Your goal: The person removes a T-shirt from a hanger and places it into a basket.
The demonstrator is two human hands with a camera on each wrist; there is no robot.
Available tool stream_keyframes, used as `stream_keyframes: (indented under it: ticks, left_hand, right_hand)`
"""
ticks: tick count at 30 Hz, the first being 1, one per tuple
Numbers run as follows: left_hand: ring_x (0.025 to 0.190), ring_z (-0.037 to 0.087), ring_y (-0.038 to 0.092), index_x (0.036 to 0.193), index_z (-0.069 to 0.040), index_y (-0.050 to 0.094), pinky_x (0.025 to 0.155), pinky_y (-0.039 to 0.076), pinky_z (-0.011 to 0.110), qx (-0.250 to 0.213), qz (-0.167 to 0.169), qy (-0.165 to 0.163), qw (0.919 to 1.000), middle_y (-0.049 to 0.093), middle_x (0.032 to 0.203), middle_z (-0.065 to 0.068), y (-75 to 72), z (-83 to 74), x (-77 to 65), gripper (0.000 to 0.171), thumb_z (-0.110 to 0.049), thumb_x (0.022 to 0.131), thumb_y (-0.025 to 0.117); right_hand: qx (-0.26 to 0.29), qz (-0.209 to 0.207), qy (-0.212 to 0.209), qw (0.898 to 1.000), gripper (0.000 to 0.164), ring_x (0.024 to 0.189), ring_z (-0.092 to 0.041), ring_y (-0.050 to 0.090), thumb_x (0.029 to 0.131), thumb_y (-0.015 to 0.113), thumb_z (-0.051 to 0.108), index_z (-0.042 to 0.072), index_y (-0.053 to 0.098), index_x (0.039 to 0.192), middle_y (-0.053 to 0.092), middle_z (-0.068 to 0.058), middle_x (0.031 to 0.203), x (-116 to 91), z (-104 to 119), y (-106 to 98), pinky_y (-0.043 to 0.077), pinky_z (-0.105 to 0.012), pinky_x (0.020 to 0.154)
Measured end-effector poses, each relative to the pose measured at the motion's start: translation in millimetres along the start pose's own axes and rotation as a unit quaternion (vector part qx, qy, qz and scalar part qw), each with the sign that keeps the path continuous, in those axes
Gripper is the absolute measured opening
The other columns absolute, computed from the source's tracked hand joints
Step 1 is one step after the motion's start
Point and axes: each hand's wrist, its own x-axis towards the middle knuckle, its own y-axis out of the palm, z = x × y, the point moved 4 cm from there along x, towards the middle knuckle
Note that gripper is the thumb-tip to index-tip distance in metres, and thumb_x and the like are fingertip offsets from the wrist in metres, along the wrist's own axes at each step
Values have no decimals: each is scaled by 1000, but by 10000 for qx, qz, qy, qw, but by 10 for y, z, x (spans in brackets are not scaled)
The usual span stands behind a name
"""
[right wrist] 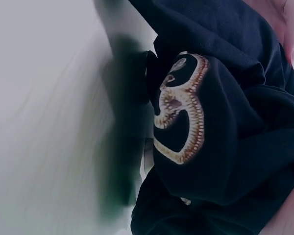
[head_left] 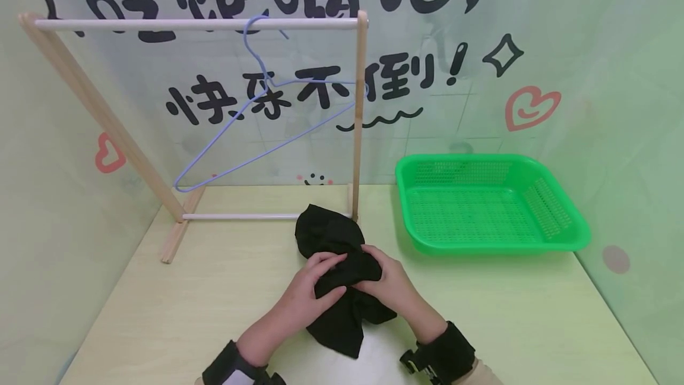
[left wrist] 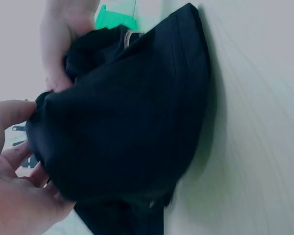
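A bunched black garment (head_left: 331, 230) stands up from the front middle of the table, its lower folds hanging toward the near side. My left hand (head_left: 307, 290) grips it from the left, fingers on top and thumb nearer me. On the other side my right hand (head_left: 392, 281) holds a fold between thumb and fingers. In the left wrist view the garment (left wrist: 122, 112) shows a stitched hem at its edge, with the left hand's fingers (left wrist: 12, 112) at the opposite side. A gold-and-white print on the garment (right wrist: 193, 112) appears in the right wrist view.
Behind the garment stands a wooden rack with a white top rail (head_left: 187, 25). A blue wire hanger (head_left: 224, 129) hangs from that rail. To the right, a green mesh basket (head_left: 491, 242) sits on the table (head_left: 214, 302). A printed backdrop (head_left: 588, 28) encloses the back and sides.
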Motion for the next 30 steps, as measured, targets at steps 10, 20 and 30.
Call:
stream_keyframes:
  ticks: [10, 20, 30]
  left_hand:
    - [122, 22, 49, 135, -16, 52, 97, 46, 43, 1021, -528, -143, 9933, 50, 131, 1, -309, 17, -53, 54, -19, 85, 71]
    - [131, 36, 39, 144, -14, 40, 95, 43, 58, 2831, -619, -606, 9552, 41, 144, 14, -541, 56, -85, 66, -28, 87, 68]
    - [131, 39, 39, 144, -12, 40, 96, 40, 59, 2823, -578, -945, 9529, 39, 145, 16, -671, 151, -132, 64, -31, 88, 66]
  right_hand:
    - [-19, -183, 257, 9995, 65, 122, -30, 51, 72, 81, 12, 14, 54, 131, 57, -10, 131, -11, -63, -152, 38, -51, 103]
    - [-52, -88, 383, 9992, 66, 125, -29, 49, 73, 80, 12, 17, 52, 133, 55, -9, 134, -35, -87, -242, 38, -51, 104]
    - [68, 7, 313, 9995, 67, 122, -29, 50, 74, 78, 12, 18, 50, 135, 53, -10, 135, 4, -15, -406, 40, -50, 101]
